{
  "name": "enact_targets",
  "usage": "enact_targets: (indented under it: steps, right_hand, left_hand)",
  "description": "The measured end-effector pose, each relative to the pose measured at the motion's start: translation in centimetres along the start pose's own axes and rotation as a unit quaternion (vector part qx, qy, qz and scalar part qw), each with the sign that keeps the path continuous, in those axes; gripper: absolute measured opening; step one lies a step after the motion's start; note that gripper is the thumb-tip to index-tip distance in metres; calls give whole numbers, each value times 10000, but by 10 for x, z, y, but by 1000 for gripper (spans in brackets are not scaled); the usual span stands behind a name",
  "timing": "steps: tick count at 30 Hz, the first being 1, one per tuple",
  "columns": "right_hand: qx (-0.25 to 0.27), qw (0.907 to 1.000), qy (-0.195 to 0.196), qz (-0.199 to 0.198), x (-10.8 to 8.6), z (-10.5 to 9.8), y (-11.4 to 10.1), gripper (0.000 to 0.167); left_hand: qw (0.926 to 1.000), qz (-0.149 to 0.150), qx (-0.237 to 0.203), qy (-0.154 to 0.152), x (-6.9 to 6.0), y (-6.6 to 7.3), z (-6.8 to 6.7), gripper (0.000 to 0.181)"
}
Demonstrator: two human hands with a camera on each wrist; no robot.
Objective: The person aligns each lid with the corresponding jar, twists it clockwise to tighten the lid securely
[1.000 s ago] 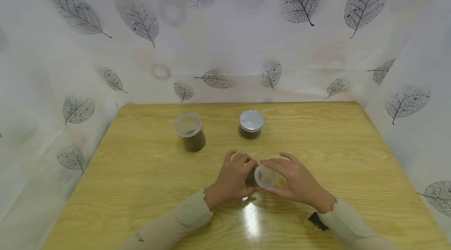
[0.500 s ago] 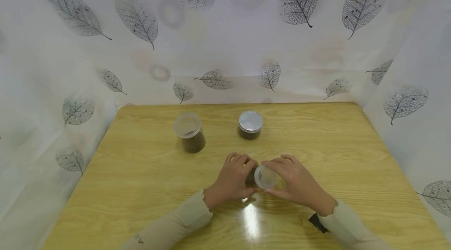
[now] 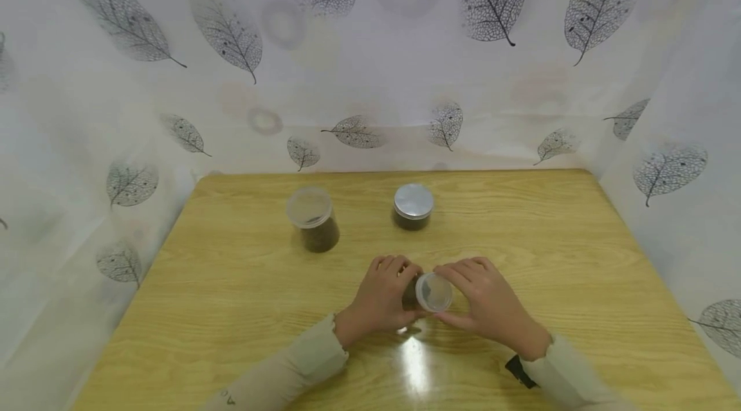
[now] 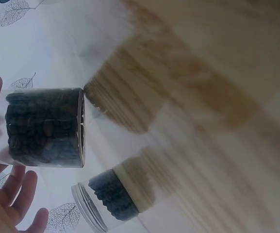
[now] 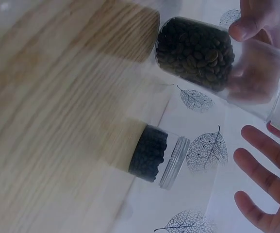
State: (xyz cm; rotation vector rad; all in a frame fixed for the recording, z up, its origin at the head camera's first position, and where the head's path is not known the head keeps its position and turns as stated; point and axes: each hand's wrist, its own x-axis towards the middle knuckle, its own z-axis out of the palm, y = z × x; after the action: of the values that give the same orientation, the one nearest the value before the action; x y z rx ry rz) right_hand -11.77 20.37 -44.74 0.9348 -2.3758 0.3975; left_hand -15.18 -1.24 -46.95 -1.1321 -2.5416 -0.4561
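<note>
A clear jar (image 3: 410, 294) of coffee beans stands upright near the middle of the table, its beans (image 5: 195, 53) showing through the wall in the right wrist view. My left hand (image 3: 382, 295) grips the jar's body from the left. Thumb and index finger of my right hand (image 3: 485, 298) hold the translucent lid (image 3: 435, 292) at its rim, and the other right fingers (image 5: 263, 174) stay off the jar. From the head view, the left hand hides part of the jar's side.
Behind my hands stands a low jar (image 3: 413, 205) with a silver lid and dark contents. A taller jar (image 3: 318, 231) with a translucent lid and dark contents stands farther left. A black strap (image 3: 521, 371) shows by the right sleeve. Leaf-print cloth (image 3: 370, 51) borders the table.
The right hand has turned slightly about the lid, and its raised outer fingers have drawn in. The left hand keeps its grip; the other jars stay put.
</note>
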Motion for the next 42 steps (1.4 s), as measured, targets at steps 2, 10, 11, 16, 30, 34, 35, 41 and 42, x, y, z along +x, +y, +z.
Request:
enact_targets:
  steps: [2,10,11,16,30,34,35,41,42]
  right_hand:
    - [-51,9999,85,44,-1,1,-2,63]
    - [-5,9995,138,273,-3,3,-4,60]
    - [27,9994,69,338,-4,3,-4,61]
    - [332,9948,-473,836,-6,4,-7,76]
    - [1517,9682,-871,1788,9,18,-12,64]
    - [1424,9637,-956,2047,12,15,-9,61]
    - [1395,9615,-967,2162,12,14,-7,61]
    - [1211,9497,-906,2743,11,2,16,62]
    - [1186,9486,-879,2799,11,0,21,62]
  left_hand:
    - [10000,-28,50,14,0,1,0,59]
    - [9996,-93,158,207,1,3,1,61]
    - [9996,-83,153,220,1,3,1,61]
    - [9998,-133,72,129,-1,1,3,65]
    - [9994,-325,-46,-134,-2,-2,0,62]
    - [9977,-469,-9,-483,2,-3,0,66]
    - [9970,-505,-28,-581,3,-2,-1,68]
    - [9949,-662,-132,-753,8,-3,-7,66]
    - [9951,-673,-128,-710,8,-4,-7,64]
